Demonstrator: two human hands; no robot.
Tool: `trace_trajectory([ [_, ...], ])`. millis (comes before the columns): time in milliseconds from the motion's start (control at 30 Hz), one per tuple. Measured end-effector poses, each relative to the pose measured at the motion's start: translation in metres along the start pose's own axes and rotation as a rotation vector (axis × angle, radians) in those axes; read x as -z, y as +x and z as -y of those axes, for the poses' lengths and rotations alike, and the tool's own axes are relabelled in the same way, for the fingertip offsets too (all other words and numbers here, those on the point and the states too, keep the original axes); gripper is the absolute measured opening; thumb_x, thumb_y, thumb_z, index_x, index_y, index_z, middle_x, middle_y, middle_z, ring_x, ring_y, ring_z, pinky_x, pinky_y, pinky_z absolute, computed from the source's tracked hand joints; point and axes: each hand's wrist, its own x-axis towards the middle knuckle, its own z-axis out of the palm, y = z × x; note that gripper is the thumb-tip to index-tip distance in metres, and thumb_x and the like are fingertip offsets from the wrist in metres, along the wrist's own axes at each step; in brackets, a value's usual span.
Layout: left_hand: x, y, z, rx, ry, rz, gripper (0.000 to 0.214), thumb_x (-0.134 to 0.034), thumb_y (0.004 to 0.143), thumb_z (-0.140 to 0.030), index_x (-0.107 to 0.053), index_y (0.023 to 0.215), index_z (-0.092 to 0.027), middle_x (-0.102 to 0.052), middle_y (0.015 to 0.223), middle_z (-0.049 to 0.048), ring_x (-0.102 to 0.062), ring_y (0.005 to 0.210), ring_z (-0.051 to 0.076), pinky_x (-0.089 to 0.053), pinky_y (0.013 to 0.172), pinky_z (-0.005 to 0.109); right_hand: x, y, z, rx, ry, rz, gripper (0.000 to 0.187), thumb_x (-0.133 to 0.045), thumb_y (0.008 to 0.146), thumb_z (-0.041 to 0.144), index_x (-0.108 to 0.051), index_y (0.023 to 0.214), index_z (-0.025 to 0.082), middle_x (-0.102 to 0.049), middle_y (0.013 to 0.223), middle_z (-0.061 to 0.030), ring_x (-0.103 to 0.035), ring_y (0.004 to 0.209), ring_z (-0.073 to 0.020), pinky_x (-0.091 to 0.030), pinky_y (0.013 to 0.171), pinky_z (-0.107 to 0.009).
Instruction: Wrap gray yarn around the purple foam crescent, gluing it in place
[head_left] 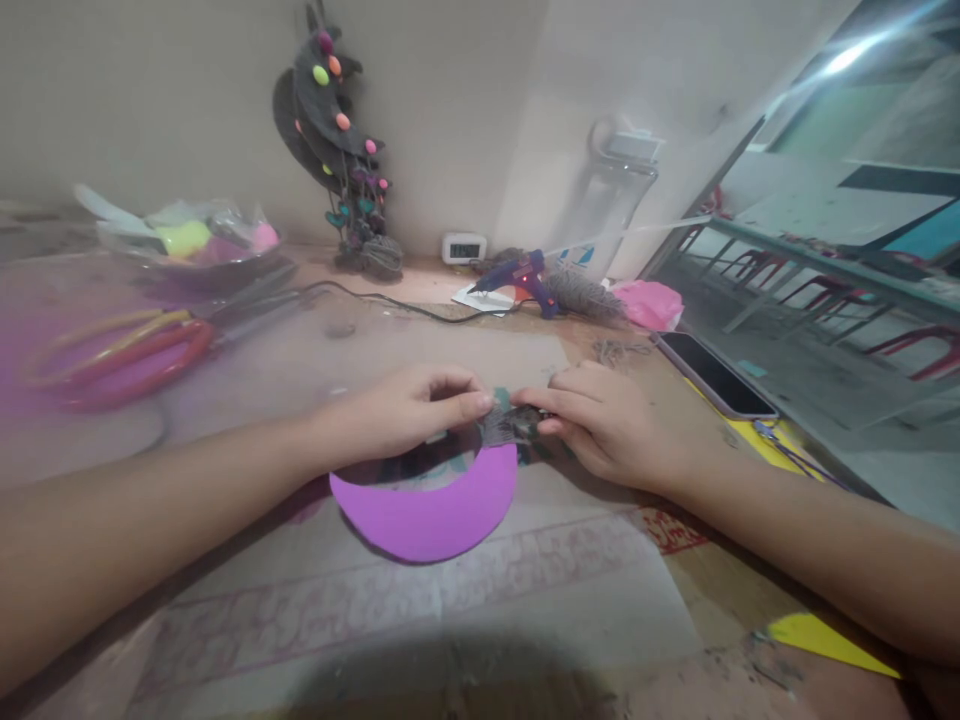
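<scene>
- Yellow sheet (832, 642): nearer and far right of crescent, partly covered by right forearm.
- Crescent (435, 515): purple, flat on the clear sheet (600, 595). Long axis roughly left-right, right end slightly farther off; bulge toward the person, hollow facing away. Left tip bare; right tip hidden by yarn and fingers.
- Yarn (496, 430): grey, wound round crescent's right end; bunch beyond it blurry.
- Left hand (394, 412): just beyond crescent's hollow, thumb and forefinger pinched on yarn at the wrapped end; exact contact hard to see.
- Right hand (600, 415): right of crescent's wrapped end, fingers closed on yarn bunch, lower fingers tucked from view.
- Scissors (199, 345): left of and beyond crescent, smeared, blades barely readable.
- Phone (716, 375): beyond crescent, well right, screen dark.
- Glue gun (521, 278): beyond crescent, slightly right, nozzle pointing left.
- Bottle (611, 205): farther beyond crescent, right, base hidden.
</scene>
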Motion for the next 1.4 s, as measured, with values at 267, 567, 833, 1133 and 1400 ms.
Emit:
trace_trajectory([
  [267, 0.000, 0.000, -0.002, -0.031, 0.036, 0.011, 0.030, -0.053, 0.090, -0.043, -0.061, 0.079, -0.017, -0.065, 0.071, -0.0001, -0.056, 0.065, 0.013, -0.040, 0.059, 0.023, -0.015, -0.004, -0.002, 0.011, 0.074, -0.067, 0.035, -0.036, 0.101, 0.032, -0.064, 0.109, 0.012, -0.059, 0.070, -0.0032, -0.051, 0.064, -0.0148, -0.032, 0.061, -0.028],
  [567, 0.001, 0.001, 0.001, -0.038, 0.029, 0.025, 0.035, -0.050, 0.090, -0.048, -0.059, 0.077, -0.017, -0.062, 0.070, 0.0004, -0.053, 0.062, 0.012, -0.038, 0.056, 0.024, -0.015, -0.003, -0.002, 0.005, 0.086, -0.038, 0.032, -0.039, 0.100, 0.030, -0.065, 0.108, 0.012, -0.060, 0.070, -0.0035, -0.052, 0.065, -0.0150, -0.032, 0.060, -0.029],
  [833, 0.001, 0.001, 0.002, -0.043, 0.025, 0.030, 0.033, -0.051, 0.090, -0.046, -0.057, 0.075, -0.017, -0.059, 0.069, -0.0003, -0.051, 0.062, 0.012, -0.038, 0.057, 0.024, -0.016, -0.003, -0.002, 0.013, 0.111, -0.044, 0.031, -0.041, 0.100, 0.029, -0.066, 0.106, 0.012, -0.060, 0.069, -0.0032, -0.052, 0.065, -0.0144, -0.033, 0.061, -0.028],
  [1133, 0.000, 0.001, 0.000, -0.030, 0.025, 0.031, 0.031, -0.051, 0.090, -0.043, -0.059, 0.077, -0.017, -0.061, 0.069, -0.0005, -0.052, 0.062, 0.012, -0.038, 0.056, 0.023, -0.016, -0.005, -0.003, -0.034, 0.157, -0.026, 0.033, -0.038, 0.101, 0.031, -0.064, 0.109, 0.014, -0.062, 0.072, -0.0039, -0.053, 0.066, -0.0145, -0.035, 0.063, -0.027],
  [1400, 0.001, 0.000, -0.001, -0.021, 0.033, 0.026, 0.033, -0.051, 0.090, -0.047, -0.061, 0.080, -0.017, -0.063, 0.070, -0.0004, -0.053, 0.062, 0.012, -0.038, 0.057, 0.023, -0.005, -0.005, -0.006, -0.057, 0.140, 0.062, 0.037, -0.036, 0.101, 0.033, -0.063, 0.115, 0.013, -0.062, 0.073, -0.0049, -0.053, 0.069, -0.0157, -0.036, 0.065, -0.028],
])
